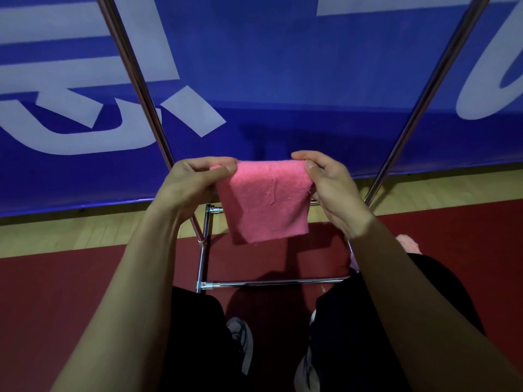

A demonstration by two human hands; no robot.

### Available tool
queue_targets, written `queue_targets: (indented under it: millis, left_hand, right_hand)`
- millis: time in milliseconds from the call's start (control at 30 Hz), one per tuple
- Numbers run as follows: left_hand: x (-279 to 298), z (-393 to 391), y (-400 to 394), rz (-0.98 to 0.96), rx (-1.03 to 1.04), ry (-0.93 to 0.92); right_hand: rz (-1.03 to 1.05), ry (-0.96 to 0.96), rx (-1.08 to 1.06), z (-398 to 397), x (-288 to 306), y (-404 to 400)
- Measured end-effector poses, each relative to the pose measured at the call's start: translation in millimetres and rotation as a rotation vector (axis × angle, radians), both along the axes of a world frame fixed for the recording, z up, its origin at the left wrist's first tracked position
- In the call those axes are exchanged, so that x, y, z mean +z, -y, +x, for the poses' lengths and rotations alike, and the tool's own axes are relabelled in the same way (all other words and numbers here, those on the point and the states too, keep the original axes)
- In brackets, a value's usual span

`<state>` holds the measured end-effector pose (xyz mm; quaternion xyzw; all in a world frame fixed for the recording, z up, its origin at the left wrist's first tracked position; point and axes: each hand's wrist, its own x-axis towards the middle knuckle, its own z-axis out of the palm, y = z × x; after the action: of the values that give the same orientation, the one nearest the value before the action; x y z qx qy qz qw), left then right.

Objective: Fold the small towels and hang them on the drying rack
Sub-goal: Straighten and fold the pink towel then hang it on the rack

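Note:
A small pink towel (266,199), folded over, hangs in the air between my hands above the drying rack's base. My left hand (192,185) pinches its upper left corner between thumb and fingers. My right hand (331,188) pinches its upper right corner the same way. The chrome drying rack (203,258) stands in front of me: two slanted poles rise to the upper left and upper right, and a low rectangular base frame lies on the floor below the towel. Its top bar is out of view.
A blue banner with white lettering (254,80) forms a wall right behind the rack. More pink cloth (407,243) shows by my right forearm. The floor is red mat with a wooden strip. My legs and shoes (240,338) stand at the base frame.

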<state>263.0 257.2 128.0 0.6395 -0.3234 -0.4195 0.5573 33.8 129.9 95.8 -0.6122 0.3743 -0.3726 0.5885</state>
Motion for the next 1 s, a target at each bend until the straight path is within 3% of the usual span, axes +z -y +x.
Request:
queue_targets:
  millis: [100,200,333,400,567,700,833,1000]
  left_hand:
    - [-2.8,-4.4,-0.1,-0.038,0.034,0.302]
    - [-5.0,-8.0,-0.3,-0.032,-0.018,0.454]
    - [-5.1,-6.4,-1.1,0.085,-0.122,0.602]
    - [-5.7,-5.2,-1.8,0.123,-0.168,0.606]
    - [-0.9,-1.7,-8.3,0.084,-0.318,0.509]
    - [-4.9,-1.6,-6.8,0.166,-0.276,0.571]
    - [-6.0,-1.8,-6.4,0.206,-0.176,0.485]
    - [0.4,-5.4,-6.9,0.129,-0.281,0.378]
  right_hand:
    - [0.04,-0.03,0.053,1.3,-0.3,-2.3]
    - [0.048,-0.112,0.151,2.0,-4.1,-0.5]
    - [-0.264,-0.464,0.19,-2.5,-2.4,-2.7]
    - [-0.426,-0.604,0.177,-3.3,-4.1,-3.9]
    - [-0.59,-0.651,0.189,-11.2,-3.5,-1.9]
    - [-0.596,-0.742,0.228,-12.3,-8.8,1.1]
    - [-0.592,-0.813,0.224,-12.0,-12.4,2.5]
    - [-0.624,-0.776,0.213,-12.6,-11.4,3.4]
